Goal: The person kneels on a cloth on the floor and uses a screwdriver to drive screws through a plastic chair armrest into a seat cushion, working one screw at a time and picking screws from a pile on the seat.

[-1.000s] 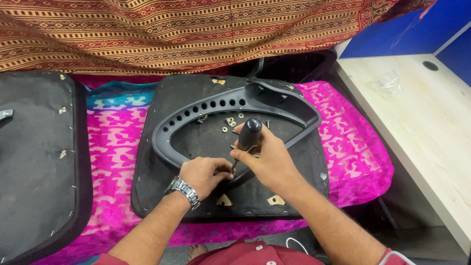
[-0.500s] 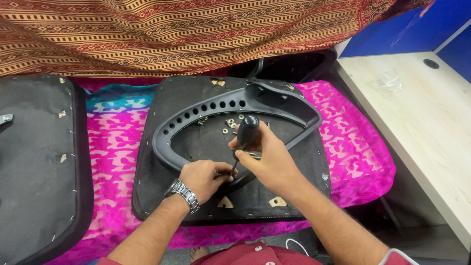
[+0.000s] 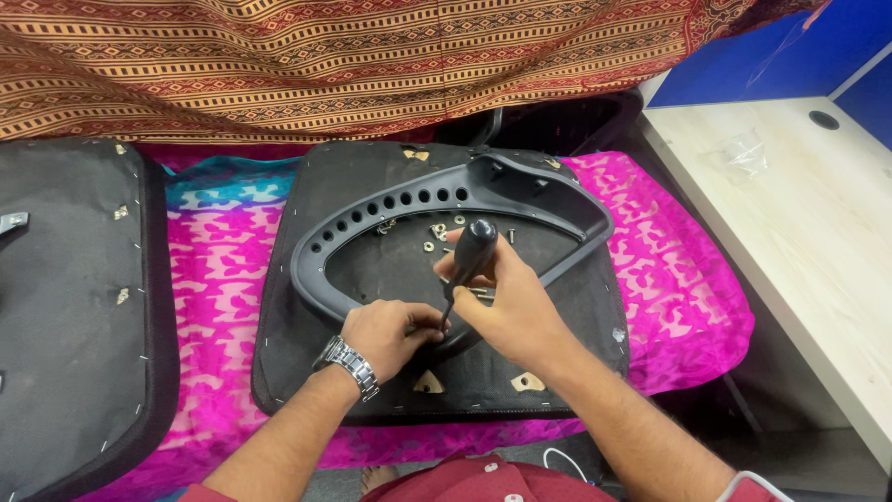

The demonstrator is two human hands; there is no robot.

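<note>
A black plastic chair armrest frame (image 3: 372,223) with a row of holes lies on the upturned black seat base (image 3: 307,372). My right hand (image 3: 516,311) grips a black-handled screwdriver (image 3: 472,249), its shaft angled down toward the frame's near edge. My left hand (image 3: 390,336), with a metal wristwatch (image 3: 351,364), rests on the frame right at the screwdriver tip, fingers curled around the spot. The tip itself is hidden by my fingers. Loose screws and nuts (image 3: 439,232) lie inside the frame's loop.
A second black seat panel (image 3: 65,307) lies at the left on a pink patterned cloth (image 3: 218,270). A striped woven fabric (image 3: 325,65) hangs behind. A pale wooden desk (image 3: 799,223) stands to the right, with a clear plastic bag (image 3: 743,153) on it.
Both hands and the screwdriver stay at the same spot on the frame; the handle has tilted slightly. Nothing else has moved.
</note>
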